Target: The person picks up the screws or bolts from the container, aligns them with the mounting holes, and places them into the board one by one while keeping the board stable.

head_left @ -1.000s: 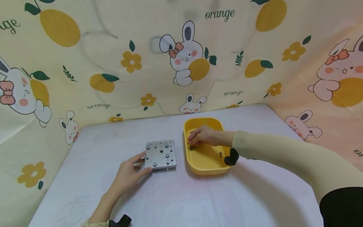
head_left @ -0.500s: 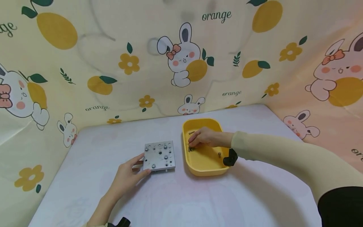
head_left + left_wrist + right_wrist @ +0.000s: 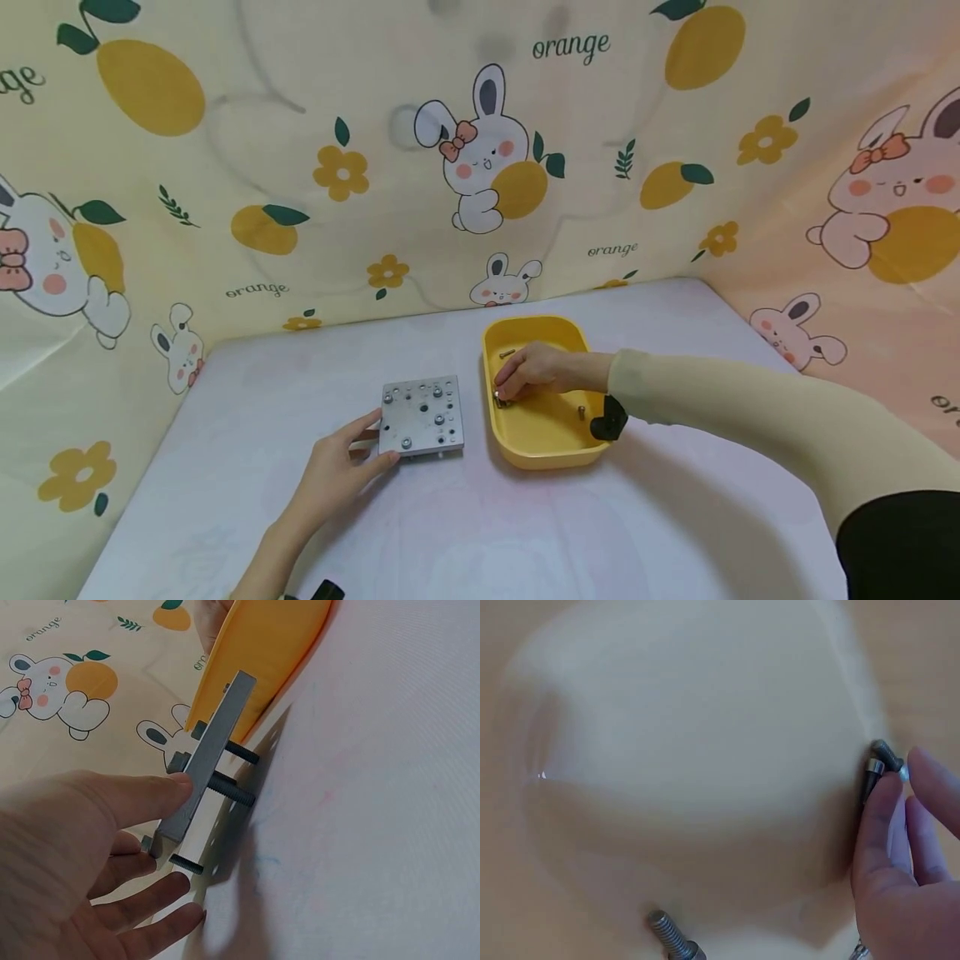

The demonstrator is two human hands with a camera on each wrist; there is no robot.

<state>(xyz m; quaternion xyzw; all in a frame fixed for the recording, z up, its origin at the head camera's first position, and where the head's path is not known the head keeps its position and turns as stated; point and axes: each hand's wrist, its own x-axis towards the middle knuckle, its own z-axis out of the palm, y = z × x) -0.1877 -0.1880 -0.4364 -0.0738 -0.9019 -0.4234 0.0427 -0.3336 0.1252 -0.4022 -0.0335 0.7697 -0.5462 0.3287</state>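
Note:
My left hand [image 3: 341,467] holds the left edge of a square metal plate [image 3: 408,414], thumb at its near corner. The plate is drilled with holes, and several socket head screws stand in it. In the left wrist view their threaded ends [image 3: 232,789] stick out below the plate [image 3: 217,742]. My right hand [image 3: 542,369] reaches into the yellow tray [image 3: 551,458] by its left wall. Seen from the right wrist, thumb and index finger pinch a screw [image 3: 886,752], with another screw [image 3: 873,774] right beside it.
A loose screw [image 3: 581,412] lies at the tray's right side, and another thin screw [image 3: 507,354] lies near its upper left. The white table [image 3: 480,533] ends at a printed cloth backdrop [image 3: 315,108] behind and at both sides.
The right fingertips have shifted slightly among the screws at the tray's left wall, and those screws have turned. The left hand and plate keep their places.

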